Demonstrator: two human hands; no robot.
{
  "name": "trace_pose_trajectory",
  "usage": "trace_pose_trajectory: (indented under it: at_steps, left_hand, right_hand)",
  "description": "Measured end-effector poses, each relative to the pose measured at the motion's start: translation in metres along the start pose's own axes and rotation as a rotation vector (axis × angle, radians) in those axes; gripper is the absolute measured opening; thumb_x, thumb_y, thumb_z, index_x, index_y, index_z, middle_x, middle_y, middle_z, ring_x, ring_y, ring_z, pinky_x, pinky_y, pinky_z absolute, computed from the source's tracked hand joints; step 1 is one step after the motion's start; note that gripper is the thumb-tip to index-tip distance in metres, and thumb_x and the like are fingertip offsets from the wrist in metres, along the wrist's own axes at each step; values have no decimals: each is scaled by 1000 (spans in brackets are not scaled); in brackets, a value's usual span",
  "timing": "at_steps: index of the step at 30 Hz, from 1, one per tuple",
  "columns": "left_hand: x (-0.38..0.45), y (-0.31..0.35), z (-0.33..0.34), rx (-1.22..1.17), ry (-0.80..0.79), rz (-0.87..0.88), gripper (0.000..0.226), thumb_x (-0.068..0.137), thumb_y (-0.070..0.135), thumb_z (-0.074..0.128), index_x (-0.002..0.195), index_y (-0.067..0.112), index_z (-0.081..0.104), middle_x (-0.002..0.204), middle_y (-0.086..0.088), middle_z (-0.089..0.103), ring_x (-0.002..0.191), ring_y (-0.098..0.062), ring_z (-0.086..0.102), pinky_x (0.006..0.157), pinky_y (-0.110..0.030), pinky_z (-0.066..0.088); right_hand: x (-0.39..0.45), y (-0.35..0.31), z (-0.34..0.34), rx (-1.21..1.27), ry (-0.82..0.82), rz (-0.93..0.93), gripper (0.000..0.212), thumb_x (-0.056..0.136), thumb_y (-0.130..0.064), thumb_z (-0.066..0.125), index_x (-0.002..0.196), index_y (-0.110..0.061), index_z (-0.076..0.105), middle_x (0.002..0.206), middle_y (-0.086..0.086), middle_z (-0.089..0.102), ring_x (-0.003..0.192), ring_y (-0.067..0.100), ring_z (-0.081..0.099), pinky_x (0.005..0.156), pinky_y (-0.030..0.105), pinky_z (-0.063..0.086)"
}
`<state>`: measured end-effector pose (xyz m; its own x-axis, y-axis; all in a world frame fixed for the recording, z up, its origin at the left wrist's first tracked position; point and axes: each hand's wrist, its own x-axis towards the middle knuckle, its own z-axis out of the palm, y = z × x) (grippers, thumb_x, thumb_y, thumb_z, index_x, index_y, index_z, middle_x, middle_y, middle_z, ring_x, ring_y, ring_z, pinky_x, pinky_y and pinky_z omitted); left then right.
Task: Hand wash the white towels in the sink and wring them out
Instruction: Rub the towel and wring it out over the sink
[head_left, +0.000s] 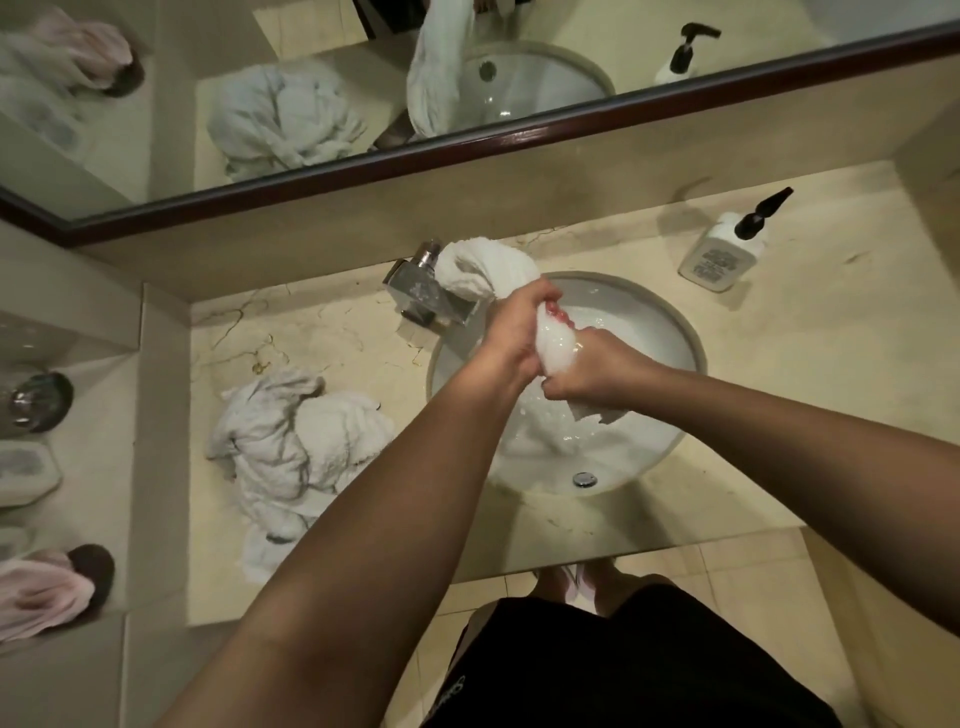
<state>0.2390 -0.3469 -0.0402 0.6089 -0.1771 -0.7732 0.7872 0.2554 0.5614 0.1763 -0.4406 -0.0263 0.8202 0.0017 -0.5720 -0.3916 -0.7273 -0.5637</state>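
Over the round white sink (680, 332) both my hands grip one soapy white towel (556, 345). My left hand (511, 332) holds its upper part, and my right hand (597, 369) holds its lower part, close beside the left. The towel's far end (483, 270) bunches up over the chrome faucet (421, 291). A short end (597, 413) hangs below my right hand into the foamy water. A heap of crumpled white towels (291, 447) lies on the counter to the left of the sink.
A white pump bottle (727, 249) stands on the marble counter (779, 389) at the back right. A dark-framed mirror (467, 150) runs along the wall behind. On a side ledge to the left sit a pink cloth (47, 592) and a glass (31, 402).
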Motion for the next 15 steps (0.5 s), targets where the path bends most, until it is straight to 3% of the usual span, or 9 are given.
trace_pose_trajectory:
  at_steps: [3, 6, 11, 15]
  left_hand:
    - [-2, -7, 9, -15, 147, 46, 33, 79, -7, 55, 53, 10, 42, 44, -3, 38, 34, -15, 37, 41, -20, 37]
    - [0, -8, 15, -13, 240, 78, 30, 77, -6, 56, 53, 6, 44, 41, -4, 42, 35, -18, 38, 46, -23, 38]
    - [0, -7, 26, -47, 338, 97, 20, 76, -2, 59, 58, 3, 53, 47, -7, 51, 39, -21, 45, 52, -28, 44]
    - [-7, -9, 30, -154, 296, 101, 18, 75, 1, 64, 63, 4, 52, 51, -6, 52, 42, -21, 47, 52, -28, 46]
  right_hand:
    - [5, 9, 7, -50, 48, 43, 26, 78, -21, 70, 99, -12, 58, 74, 11, 69, 68, 27, 68, 60, 37, 57]
    - [13, 16, 12, -204, 132, 6, 34, 77, -32, 63, 107, -18, 62, 62, 1, 67, 60, 19, 66, 59, 35, 56]
    - [21, 22, 11, -409, 237, -36, 36, 87, -40, 59, 116, -19, 60, 90, 5, 69, 72, 26, 59, 57, 31, 38]
    - [17, 25, 6, -518, 350, -72, 39, 93, -36, 55, 121, -9, 53, 101, 11, 69, 89, 34, 66, 64, 33, 37]
